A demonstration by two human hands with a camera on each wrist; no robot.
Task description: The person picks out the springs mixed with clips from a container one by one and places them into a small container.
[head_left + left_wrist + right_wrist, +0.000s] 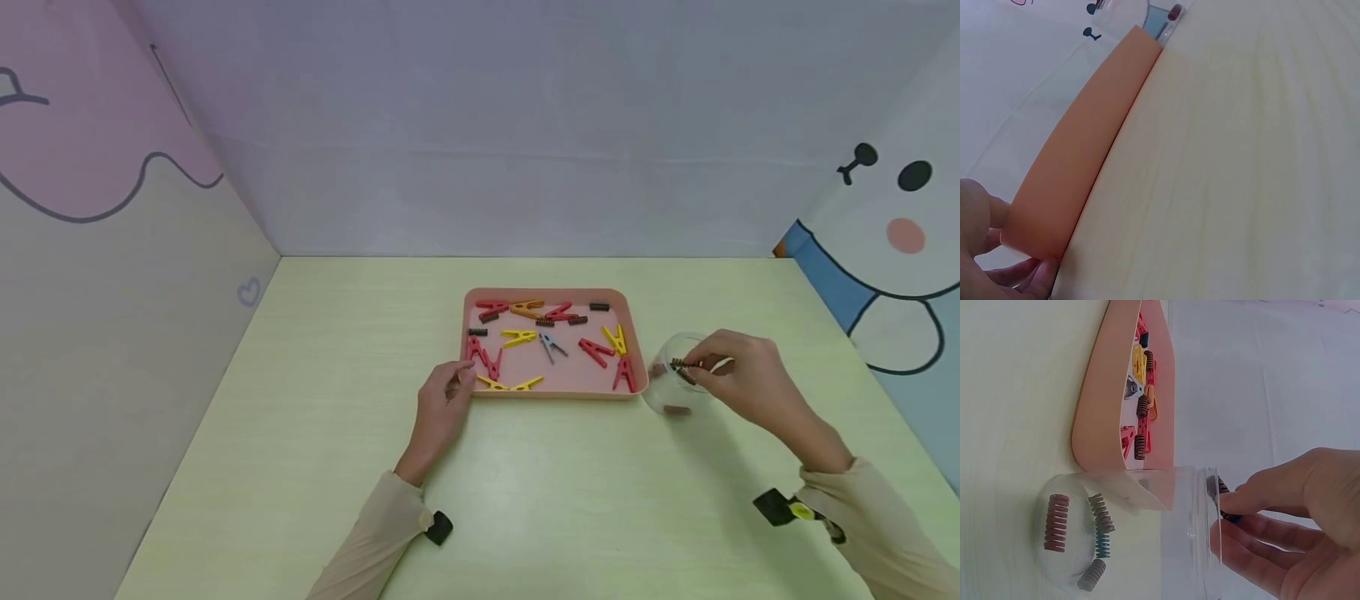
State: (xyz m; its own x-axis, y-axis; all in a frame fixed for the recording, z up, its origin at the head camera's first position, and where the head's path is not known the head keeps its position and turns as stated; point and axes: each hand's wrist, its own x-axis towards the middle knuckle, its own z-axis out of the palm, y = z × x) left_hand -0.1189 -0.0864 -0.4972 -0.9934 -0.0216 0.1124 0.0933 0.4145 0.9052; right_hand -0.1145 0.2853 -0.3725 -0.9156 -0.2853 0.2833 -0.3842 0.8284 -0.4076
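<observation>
At the mouth of a clear jar [1200, 531], my right hand [738, 375] pinches a dark coil spring [681, 364] between thumb and fingers. Inside the jar lie several springs, among them a reddish one [1056, 523], a teal one [1102, 542] and a grey one [1092, 575]. My left hand [444, 404] holds the front left corner of a pink tray [555, 395], thumb and fingers on either side of its wall in the left wrist view. Small plastic clips, such as a yellow clip [519, 337] and a red clip [596, 351], are spread over the tray.
Several dark springs, one being a black spring [599, 307], lie among the clips. A blue-grey clip [551, 345] is near the tray's middle. The pale wooden table [337, 350] meets a light backdrop [525, 200] behind, and printed side panels flank it.
</observation>
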